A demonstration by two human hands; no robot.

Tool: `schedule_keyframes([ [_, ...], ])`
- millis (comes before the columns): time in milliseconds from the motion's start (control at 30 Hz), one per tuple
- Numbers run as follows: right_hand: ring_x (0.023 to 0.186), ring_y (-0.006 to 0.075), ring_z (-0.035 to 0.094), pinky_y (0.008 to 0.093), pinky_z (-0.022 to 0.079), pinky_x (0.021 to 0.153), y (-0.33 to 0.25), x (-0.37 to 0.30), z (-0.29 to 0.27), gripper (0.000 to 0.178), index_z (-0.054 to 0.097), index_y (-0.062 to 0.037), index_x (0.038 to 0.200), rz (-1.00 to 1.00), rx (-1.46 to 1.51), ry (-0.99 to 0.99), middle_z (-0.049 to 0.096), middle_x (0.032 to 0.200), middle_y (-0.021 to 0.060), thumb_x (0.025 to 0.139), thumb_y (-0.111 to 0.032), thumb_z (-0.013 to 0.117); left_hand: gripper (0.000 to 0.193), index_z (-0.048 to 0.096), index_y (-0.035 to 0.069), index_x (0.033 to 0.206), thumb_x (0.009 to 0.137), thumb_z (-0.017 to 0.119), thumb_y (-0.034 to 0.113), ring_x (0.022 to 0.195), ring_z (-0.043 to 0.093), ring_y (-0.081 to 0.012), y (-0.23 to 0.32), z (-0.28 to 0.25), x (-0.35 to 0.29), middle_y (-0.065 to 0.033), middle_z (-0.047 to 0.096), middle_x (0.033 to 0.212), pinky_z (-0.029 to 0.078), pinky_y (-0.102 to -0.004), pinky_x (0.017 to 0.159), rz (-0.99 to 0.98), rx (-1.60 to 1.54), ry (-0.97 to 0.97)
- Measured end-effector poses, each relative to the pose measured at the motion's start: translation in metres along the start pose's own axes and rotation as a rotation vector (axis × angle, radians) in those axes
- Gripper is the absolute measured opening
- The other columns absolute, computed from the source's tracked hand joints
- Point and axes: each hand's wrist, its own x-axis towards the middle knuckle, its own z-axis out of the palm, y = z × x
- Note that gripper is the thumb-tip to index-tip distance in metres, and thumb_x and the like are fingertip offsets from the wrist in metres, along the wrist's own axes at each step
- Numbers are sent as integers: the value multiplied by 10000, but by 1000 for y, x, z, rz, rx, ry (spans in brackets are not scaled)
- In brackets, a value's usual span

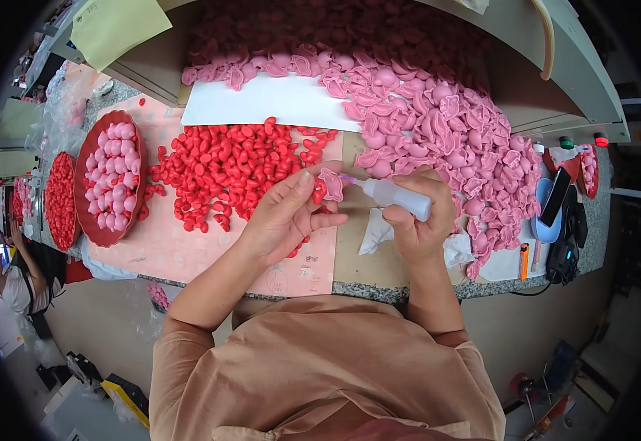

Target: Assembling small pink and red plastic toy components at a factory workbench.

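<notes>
Between the fingertips of my left hand (282, 217) is a small pink frilled plastic piece (330, 184), with a glossy red plastic piece (319, 192) beside it. I cannot tell whether the two are joined. My right hand (427, 220) is closed around a translucent white squeeze bottle (397, 197). The bottle is tilted, and its thin nozzle points left, at or very near the pink piece. Left of my hands lies a heap of loose red pieces (225, 165). A large pile of pink frilled pieces (452, 140) spreads to the right and far back.
A red scalloped tray (83, 176) of joined pink and red pieces stands at the left, beside another red tray (74, 235). Crumpled tissue (376, 231) lies near my right hand. A phone (555, 196), an orange lighter (524, 261) and a cable are at the right edge.
</notes>
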Motion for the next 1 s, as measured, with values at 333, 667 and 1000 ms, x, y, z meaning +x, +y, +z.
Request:
schedule_keyframes([
  [333, 598, 199, 525, 287, 419, 522, 1, 0, -1, 456, 574, -23, 927, -37, -28, 19, 605, 777, 85, 649, -313, 790, 407, 388, 58, 1319, 943, 462, 193, 1044, 551, -187, 1, 3, -2, -67, 532, 1149, 460, -350, 941, 37, 21, -12],
  [667, 609, 210, 543, 288, 435, 534, -1, 1, -3, 485, 550, -24, 970, -49, -42, 6, 613, 787, 104, 652, -299, 792, 471, 367, 58, 1331, 891, 534, 79, 1163, 490, -202, -2, 4, -2, -81, 496, 1250, 415, -340, 989, 88, 125, 20],
  [1000, 613, 206, 543, 286, 439, 540, -1, 1, -3, 471, 550, -29, 962, -29, -42, 13, 618, 789, 95, 658, -297, 790, 457, 382, 58, 1318, 888, 534, 43, 1134, 497, -165, -1, 7, 0, -79, 494, 1246, 406, -332, 988, 114, 146, 29],
])
